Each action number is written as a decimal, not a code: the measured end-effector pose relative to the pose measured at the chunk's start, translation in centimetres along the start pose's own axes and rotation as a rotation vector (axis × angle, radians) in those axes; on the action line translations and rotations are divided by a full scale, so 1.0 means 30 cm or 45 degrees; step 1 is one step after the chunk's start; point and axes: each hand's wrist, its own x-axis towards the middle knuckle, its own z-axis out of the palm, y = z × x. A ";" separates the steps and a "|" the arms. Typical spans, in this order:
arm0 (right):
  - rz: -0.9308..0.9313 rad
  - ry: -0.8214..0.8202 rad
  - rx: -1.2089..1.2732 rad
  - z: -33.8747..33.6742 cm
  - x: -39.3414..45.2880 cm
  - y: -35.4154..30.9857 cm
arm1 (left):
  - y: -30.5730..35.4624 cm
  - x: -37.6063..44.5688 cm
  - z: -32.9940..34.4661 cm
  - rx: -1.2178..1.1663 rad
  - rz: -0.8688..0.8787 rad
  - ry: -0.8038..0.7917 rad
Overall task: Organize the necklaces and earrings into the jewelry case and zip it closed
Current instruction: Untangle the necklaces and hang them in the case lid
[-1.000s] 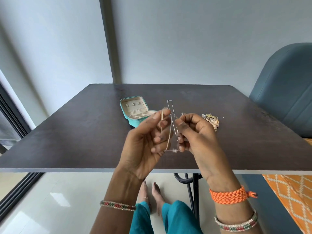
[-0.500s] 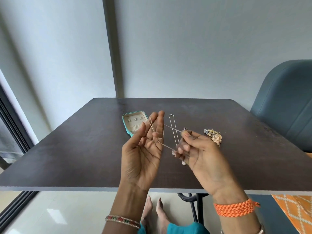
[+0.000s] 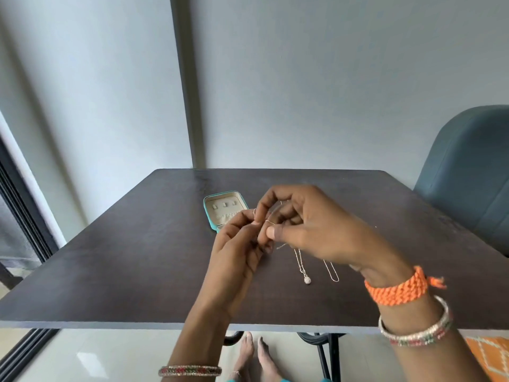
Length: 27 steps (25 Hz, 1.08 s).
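one head-worn wide-angle view looks forward and down across the dark table [image 3: 137, 271] toward the wall, hands close below.

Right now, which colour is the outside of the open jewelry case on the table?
Teal, with a beige lining; the jewelry case shows best in the head view.

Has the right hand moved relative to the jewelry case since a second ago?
Yes. The right hand has crossed leftward toward the jewelry case, now covering the spot where the earring pile showed.
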 end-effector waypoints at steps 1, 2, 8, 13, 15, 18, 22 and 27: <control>0.020 -0.049 0.047 -0.016 0.006 -0.009 | 0.016 0.001 0.002 0.046 -0.014 -0.035; 0.036 -0.085 0.060 -0.031 0.012 -0.015 | 0.028 0.003 0.004 0.081 -0.025 -0.053; 0.106 -0.059 0.091 -0.076 0.046 0.008 | 0.065 0.041 0.002 0.391 -0.099 -0.159; 0.128 0.305 0.097 -0.053 0.050 0.066 | 0.092 0.081 -0.037 0.894 0.010 -0.333; 0.093 0.412 0.043 -0.043 0.057 0.087 | 0.086 0.087 -0.044 1.073 0.015 -0.369; 0.043 0.531 -0.013 -0.031 0.066 0.117 | 0.073 0.083 -0.034 1.049 0.047 -0.296; 0.046 0.475 0.216 -0.039 0.054 0.113 | 0.070 0.069 -0.034 0.418 -0.119 -0.306; 0.112 0.321 0.399 -0.025 0.031 0.108 | 0.050 0.046 -0.031 0.116 -0.158 -0.409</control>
